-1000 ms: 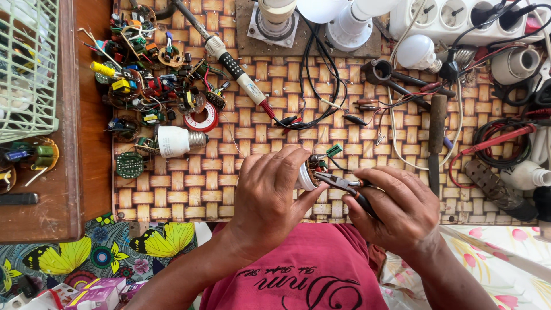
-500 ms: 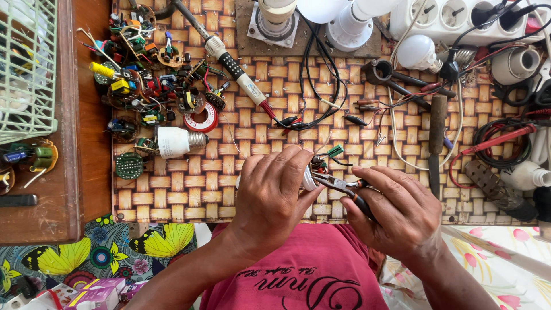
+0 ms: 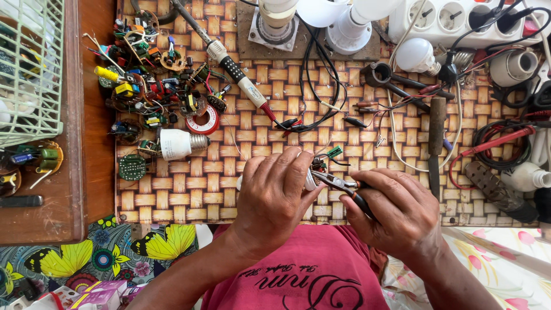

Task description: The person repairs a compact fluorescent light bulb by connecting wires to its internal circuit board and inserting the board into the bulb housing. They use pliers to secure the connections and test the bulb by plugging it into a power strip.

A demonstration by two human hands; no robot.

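Item one: my left hand (image 3: 275,198), at the near edge of the worktop (image 3: 367,149), near its middle. Its fingers (image 3: 287,172) are curled shut around a small white bulb base (image 3: 310,181); only a sliver of that white part shows past my knuckles, with a bit of circuit board and a green component (image 3: 334,152) sticking out on the far side.

Item two: my right hand (image 3: 399,209), just beside the left, also at the near edge. Its fingers are wrapped tight on the dark handles of a pair of needle-nose pliers (image 3: 338,185). The pliers' tips point left and meet the bulb base; whether they pinch a wire I cannot tell.

Item three: the woven mat that covers the worktop, tan and brown.

Item four: a heap of loose electronic parts (image 3: 155,92) at the far left corner of the mat, with a white bulb body (image 3: 179,143) lying on its side at the heap's near edge and a round green circuit board (image 3: 132,167) just nearer still.

Item five: a soldering iron (image 3: 235,74), slanting from the far edge toward the middle.

Item six: a white power strip (image 3: 459,20) at the far right corner, plugs in it.

Item seven: a file with a dark handle (image 3: 436,143), lying right of centre.
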